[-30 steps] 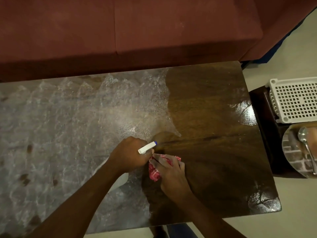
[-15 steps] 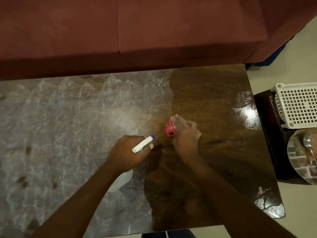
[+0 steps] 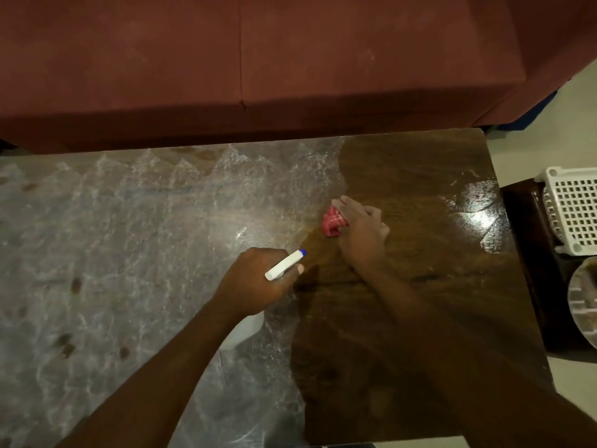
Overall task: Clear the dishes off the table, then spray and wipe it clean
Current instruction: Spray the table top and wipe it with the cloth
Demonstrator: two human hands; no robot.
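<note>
The left hand (image 3: 255,282) had its grip curled right around the neck of a white spray bottle (image 3: 284,265). The blue-tipped nozzle was aimed up and to the right, toward the other hand. The bottle's pale body stuck out under the wrist, and honestly I couldn't tell whether it was touching the worktop (image 3: 420,318) or not.

The right hand (image 3: 361,234) sat a bit further back and to the right. Its grip was bent over a wadded red cloth (image 3: 332,223), pinning it down on the wood, with one finger stretched out along the top of the wad. The cloth was right on the line where the two halves of the worktop met. Everything to the left was under a cloudy, streaky spray film (image 3: 129,253) with a few dark spots showing through, and everything to the right was dark, glossy wood with glare near the far right edge.

A reddish-brown sofa (image 3: 290,59) ran along the far side. Off to the right there was a dark side table (image 3: 529,253) with a white perforated basket (image 3: 575,211) on it and a plate (image 3: 584,305) just in front of that, cut off by the frame edge.
</note>
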